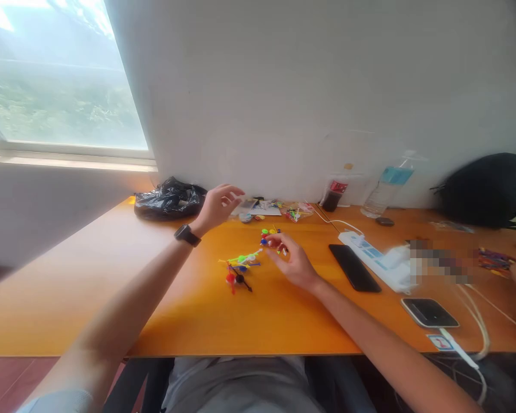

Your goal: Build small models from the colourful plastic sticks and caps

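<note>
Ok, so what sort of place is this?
Probably an office or home workspace, though I can't tell which: there's a wood-toned table with a white power strip on it, and a bright window nearby.

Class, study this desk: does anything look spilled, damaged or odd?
Nothing looks plainly spilled or damaged. One oddity: a pixelated patch by the power strip, odd because its blocky squares hide whatever lies there.

Crumpled black plastic bag [169, 201], black phone [355, 268] beside white power strip [375, 259].
</note>
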Tool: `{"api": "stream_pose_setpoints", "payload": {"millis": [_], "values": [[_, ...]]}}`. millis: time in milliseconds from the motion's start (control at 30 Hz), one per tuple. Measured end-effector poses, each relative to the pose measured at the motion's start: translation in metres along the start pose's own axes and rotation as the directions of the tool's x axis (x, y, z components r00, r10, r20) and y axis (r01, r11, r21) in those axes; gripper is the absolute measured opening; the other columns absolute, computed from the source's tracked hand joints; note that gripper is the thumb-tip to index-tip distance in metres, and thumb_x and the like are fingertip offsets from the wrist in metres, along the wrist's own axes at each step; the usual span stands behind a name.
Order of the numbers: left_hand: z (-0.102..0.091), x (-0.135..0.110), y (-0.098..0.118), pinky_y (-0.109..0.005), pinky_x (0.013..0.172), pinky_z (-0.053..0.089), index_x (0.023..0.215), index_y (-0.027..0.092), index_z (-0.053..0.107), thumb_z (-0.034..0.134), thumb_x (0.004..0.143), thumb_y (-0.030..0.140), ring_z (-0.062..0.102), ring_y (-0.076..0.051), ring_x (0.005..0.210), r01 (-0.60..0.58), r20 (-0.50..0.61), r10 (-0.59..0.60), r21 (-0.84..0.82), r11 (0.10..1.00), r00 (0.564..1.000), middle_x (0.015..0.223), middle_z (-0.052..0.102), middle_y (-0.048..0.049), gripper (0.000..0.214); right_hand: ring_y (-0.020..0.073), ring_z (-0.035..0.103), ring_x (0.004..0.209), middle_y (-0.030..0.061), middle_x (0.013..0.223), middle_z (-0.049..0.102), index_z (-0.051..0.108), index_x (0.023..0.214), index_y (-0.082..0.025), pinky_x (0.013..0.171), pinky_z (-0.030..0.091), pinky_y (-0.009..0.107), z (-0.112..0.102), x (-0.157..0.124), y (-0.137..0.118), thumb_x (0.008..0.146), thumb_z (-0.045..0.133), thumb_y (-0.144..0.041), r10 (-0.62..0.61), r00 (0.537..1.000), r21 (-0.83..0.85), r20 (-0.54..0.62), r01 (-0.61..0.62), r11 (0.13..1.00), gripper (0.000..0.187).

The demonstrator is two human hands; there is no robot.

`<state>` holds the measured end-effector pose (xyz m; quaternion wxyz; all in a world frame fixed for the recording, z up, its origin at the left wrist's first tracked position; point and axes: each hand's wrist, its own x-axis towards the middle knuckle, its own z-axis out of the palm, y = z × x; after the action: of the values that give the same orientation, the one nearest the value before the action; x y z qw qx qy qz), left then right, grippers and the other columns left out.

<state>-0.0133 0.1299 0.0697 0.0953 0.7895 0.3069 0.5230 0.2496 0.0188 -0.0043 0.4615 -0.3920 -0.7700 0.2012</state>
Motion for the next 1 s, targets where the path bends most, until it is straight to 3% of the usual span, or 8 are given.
{"api": "stream_pose_setpoints", "payload": {"millis": [133,333,433,500,600,733,900,1000], "values": [[-0.021,0.024,0.047,-0.027,0.071,0.060,0.102,0.017,0.081,0.070,0.091,0.034,0.072,-0.016,0.080,0.061,0.249,-0.026,-0.134,0.989,0.968,0.092,0.079,-0.0080,0.022,0.0261,0.064,0.115,0.0099,0.123,0.066,0.058,0.132,-0.025,0.097,0.054,0.040,-0.021,0.020,-0.018,0.095,0.071,-0.047,0.069,0.996,0.067,-0.064,-0.065,0.996,0.045],[-0.044,0.044,0.089,-0.025,0.071,0.061,0.121,0.018,0.078,0.077,0.085,0.030,0.075,-0.016,0.084,0.066,0.452,0.044,-0.226,0.972,0.891,0.118,0.078,-0.0104,0.038,0.0317,0.057,0.125,0.0121,0.134,0.061,0.059,0.132,-0.026,0.103,0.050,0.047,-0.063,0.082,-0.075,0.087,0.077,-0.052,-0.205,0.939,-0.242,-0.278,0.138,0.960,0.054],[-0.044,0.047,0.091,-0.028,0.077,0.063,0.115,0.018,0.079,0.076,0.087,0.027,0.076,-0.017,0.089,0.053,0.437,0.071,-0.265,0.963,0.897,0.109,0.080,-0.0092,0.030,0.0264,0.065,0.101,0.0081,0.108,0.071,0.070,0.109,-0.023,0.087,0.053,0.041,-0.074,0.115,-0.095,0.084,0.080,-0.053,-0.097,0.988,-0.161,0.121,0.116,0.980,0.041],[-0.044,0.047,0.089,-0.030,0.078,0.062,0.107,0.016,0.080,0.073,0.089,0.027,0.076,-0.018,0.088,0.046,0.363,0.051,-0.252,0.967,0.930,0.099,0.080,-0.0084,0.021,0.0211,0.064,0.082,0.0049,0.088,0.070,0.070,0.094,-0.019,0.072,0.051,0.034,-0.074,0.130,-0.100,0.080,0.083,-0.055,0.012,0.939,-0.071,0.345,0.013,0.997,0.040],[-0.047,0.045,0.084,-0.028,0.078,0.062,0.113,0.017,0.077,0.075,0.088,0.028,0.076,-0.016,0.087,0.049,0.321,0.023,-0.213,0.976,0.947,0.111,0.079,-0.0093,0.028,0.0161,0.061,0.073,0.0024,0.078,0.068,0.065,0.081,-0.017,0.063,0.046,0.028,-0.062,0.141,-0.096,0.077,0.084,-0.054,0.035,0.944,0.064,0.327,-0.059,0.996,0.042],[-0.055,0.041,0.072,-0.025,0.069,0.061,0.122,0.022,0.073,0.081,0.083,0.031,0.077,-0.015,0.080,0.135,0.497,-0.024,-0.188,0.973,0.867,0.109,0.080,-0.0070,0.040,0.0166,0.066,0.074,0.0030,0.080,0.073,0.068,0.087,-0.018,0.064,0.049,0.027,-0.048,0.145,-0.078,0.076,0.086,-0.046,0.049,0.932,0.178,0.358,-0.119,0.977,0.035],[-0.060,0.038,0.062,-0.027,0.065,0.060,0.114,0.025,0.079,0.079,0.083,0.032,0.077,-0.018,0.071,0.219,0.687,-0.102,-0.085,0.972,0.719,0.083,0.081,-0.0031,0.032,0.0201,0.072,0.082,0.0041,0.087,0.077,0.072,0.090,-0.019,0.070,0.054,0.029,-0.046,0.143,-0.055,0.071,0.090,-0.032,0.079,0.838,0.150,0.540,-0.189,0.970,0.030],[-0.057,0.039,0.063,-0.028,0.068,0.061,0.122,0.026,0.078,0.080,0.081,0.035,0.078,-0.019,0.077,0.220,0.676,-0.119,-0.065,0.973,0.727,0.085,0.082,-0.0034,0.042,0.0207,0.073,0.085,0.0039,0.089,0.078,0.072,0.099,-0.021,0.071,0.056,0.029,-0.051,0.142,-0.046,0.071,0.091,-0.032,0.102,0.780,0.117,0.617,-0.219,0.969,0.036]]}}
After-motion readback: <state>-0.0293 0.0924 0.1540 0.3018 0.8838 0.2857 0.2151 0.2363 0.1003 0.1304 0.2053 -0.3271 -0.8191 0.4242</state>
